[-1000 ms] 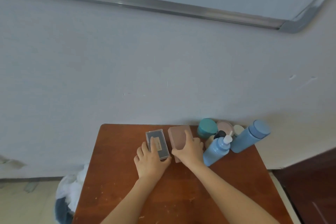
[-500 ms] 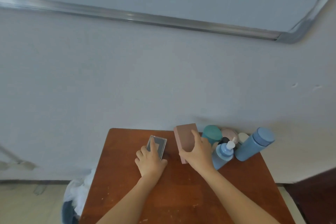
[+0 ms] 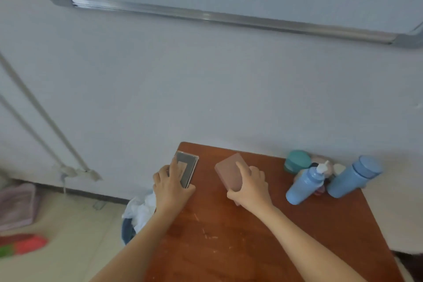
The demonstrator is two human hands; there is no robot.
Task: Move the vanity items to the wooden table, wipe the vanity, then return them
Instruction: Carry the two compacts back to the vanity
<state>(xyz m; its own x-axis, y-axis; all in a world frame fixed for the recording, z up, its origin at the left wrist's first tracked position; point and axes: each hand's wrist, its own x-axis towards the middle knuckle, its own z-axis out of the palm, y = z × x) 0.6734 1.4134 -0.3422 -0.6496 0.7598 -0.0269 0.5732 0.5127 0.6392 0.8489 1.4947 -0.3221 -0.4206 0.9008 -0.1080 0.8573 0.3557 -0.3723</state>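
At the far end of the wooden table [image 3: 251,236], a person is drawing two boxes apart. The left hand [image 3: 174,186] is gripping a clear-lidded dark case [image 3: 187,165], now at the table's far-left edge. The right hand [image 3: 250,186] is clasping a pink box [image 3: 227,171] near the middle, forefinger laid along its top. A second ago the pair were lying side by side and touching; half a second ago the pink box was already tipping up. The blue pump bottle [image 3: 303,186], blue flask [image 3: 352,177] and teal jar [image 3: 296,161] are standing clustered at the far right, as they were. Both boxes are probably being picked up or re-set. Whether this is the outward or the return leg is unclear, as the vanity is out of view.
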